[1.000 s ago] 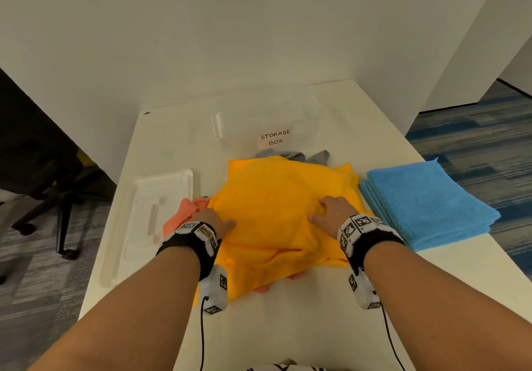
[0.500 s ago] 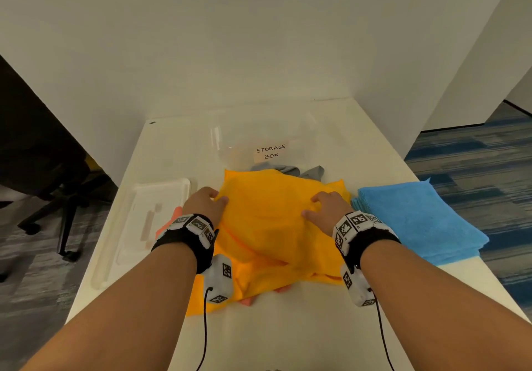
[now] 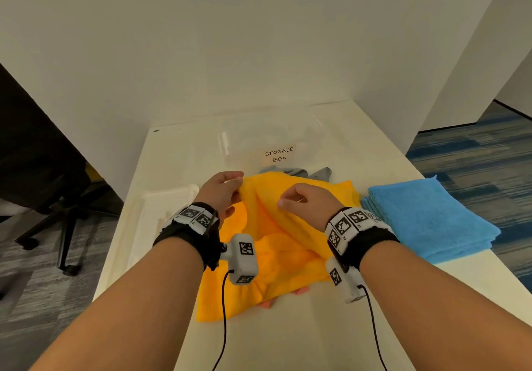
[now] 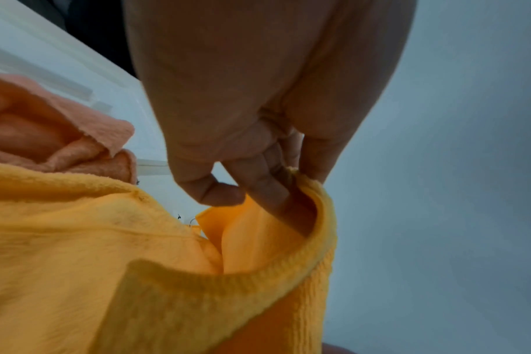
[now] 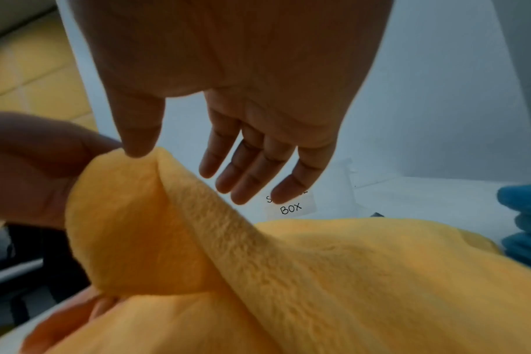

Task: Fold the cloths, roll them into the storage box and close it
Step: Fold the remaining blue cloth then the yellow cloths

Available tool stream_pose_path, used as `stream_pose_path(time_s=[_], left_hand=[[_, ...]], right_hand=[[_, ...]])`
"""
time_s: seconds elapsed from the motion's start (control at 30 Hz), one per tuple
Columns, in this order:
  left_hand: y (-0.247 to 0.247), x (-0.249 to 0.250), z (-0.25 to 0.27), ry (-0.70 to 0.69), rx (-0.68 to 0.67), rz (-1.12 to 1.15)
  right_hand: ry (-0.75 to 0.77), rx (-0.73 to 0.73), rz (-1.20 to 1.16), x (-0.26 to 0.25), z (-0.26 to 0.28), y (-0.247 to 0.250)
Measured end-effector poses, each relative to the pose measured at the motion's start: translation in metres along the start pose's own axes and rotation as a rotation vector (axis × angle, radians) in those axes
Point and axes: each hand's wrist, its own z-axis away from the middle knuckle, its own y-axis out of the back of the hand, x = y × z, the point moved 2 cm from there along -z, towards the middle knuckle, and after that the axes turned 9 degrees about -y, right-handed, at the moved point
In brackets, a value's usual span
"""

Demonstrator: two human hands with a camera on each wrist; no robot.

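Observation:
A yellow cloth (image 3: 288,244) lies crumpled in the middle of the white table (image 3: 288,342). My left hand (image 3: 237,189) pinches its far-left hem and holds that edge raised; in the left wrist view the fingers (image 4: 270,189) curl round the yellow cloth's (image 4: 76,251) hem. My right hand (image 3: 288,199) hovers over the raised fold with relaxed fingers, holding nothing; in the right wrist view its thumb (image 5: 137,143) just touches the cloth's (image 5: 349,275) ridge. The clear storage box (image 3: 278,154), labelled and open, stands behind the cloth.
A pink cloth (image 4: 61,134) lies under the yellow one, peeking out at the near edge (image 3: 267,303). A grey cloth (image 3: 299,172) lies by the box. The white lid (image 3: 164,212) rests at the left. Folded blue cloths (image 3: 426,218) are stacked at the right.
My left hand moved from the near-left side to the cloth's far-left edge, pinched it and raised it. My right hand lifted off the cloth and opened.

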Motion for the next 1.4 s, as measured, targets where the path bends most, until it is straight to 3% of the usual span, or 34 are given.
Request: stream_pose_path(time_s=[0.13, 0.27, 0.37, 0.47, 0.67, 0.9, 1.0, 1.1, 1.2, 1.4], left_hand=[[-0.001, 0.001, 0.009, 0.002, -0.082, 0.192], [-0.005, 0.006, 0.011, 0.009, -0.120, 0.255], [-0.010, 0.010, 0.008, 0.024, -0.115, 0.281], [-0.015, 0.013, 0.005, 0.048, -0.107, 0.354], [-0.021, 0.027, 0.006, -0.004, -0.183, 0.345], [-0.035, 0.047, 0.016, -0.076, -0.266, 0.247], [-0.036, 0.054, 0.019, -0.197, -0.223, 0.027], [-0.037, 0.061, 0.017, -0.350, -0.107, -0.461], [-0.043, 0.064, 0.017, -0.407, 0.006, -0.854], [-0.054, 0.064, 0.013, -0.441, 0.054, -1.151]], right_hand=[[-0.057, -0.081, 0.183, -0.002, 0.008, -0.011], [-0.108, -0.002, 0.322, 0.008, 0.010, -0.010], [-0.130, 0.085, 0.260, 0.013, 0.011, -0.004], [-0.060, 0.152, 0.141, 0.011, 0.012, 0.001], [0.086, 0.154, -0.047, -0.017, 0.017, 0.006], [-0.002, 0.164, 0.133, -0.030, 0.004, 0.021], [-0.007, 0.220, 0.192, -0.027, 0.002, 0.035], [0.026, 0.320, 0.179, -0.028, 0.003, 0.058], [0.097, 0.390, 0.151, -0.032, 0.005, 0.076], [0.199, 0.485, 0.095, -0.034, 0.011, 0.103]])
